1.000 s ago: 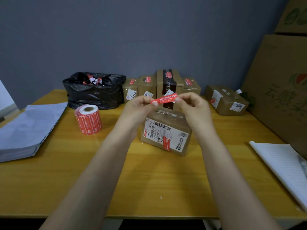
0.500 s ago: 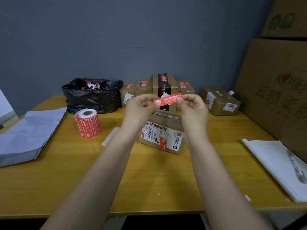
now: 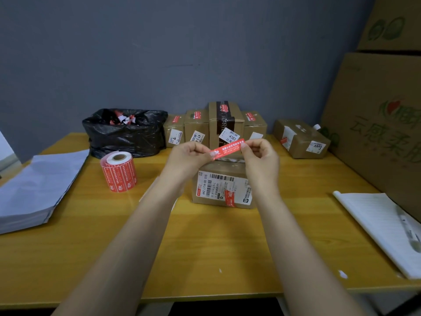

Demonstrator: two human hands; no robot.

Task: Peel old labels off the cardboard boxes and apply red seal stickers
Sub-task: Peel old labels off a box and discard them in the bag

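Observation:
A red seal sticker (image 3: pixel 228 148) is stretched between my two hands, above a small cardboard box (image 3: pixel 222 182) at the table's middle. My left hand (image 3: pixel 188 156) pinches its left end and my right hand (image 3: pixel 259 153) pinches its right end. The box's front carries a white shipping label (image 3: pixel 216 185) with a barcode and a red sticker (image 3: pixel 230 198) across its lower edge. A roll of red seal stickers (image 3: pixel 118 171) stands upright to the left of the box.
Several small boxes (image 3: pixel 216 125) with labels line the back wall, and one more box (image 3: pixel 300 139) lies at the right. A black rubbish bag (image 3: pixel 125 133) holds scraps. Grey mailers (image 3: pixel 34 188) lie left, a notepad (image 3: pixel 382 229) right, big cartons (image 3: pixel 382 124) far right.
Both hands have kept hold of the red sticker above the box. The camera has tilted a little, and a white backing strip to the left of the box is now mostly hidden behind my left forearm.

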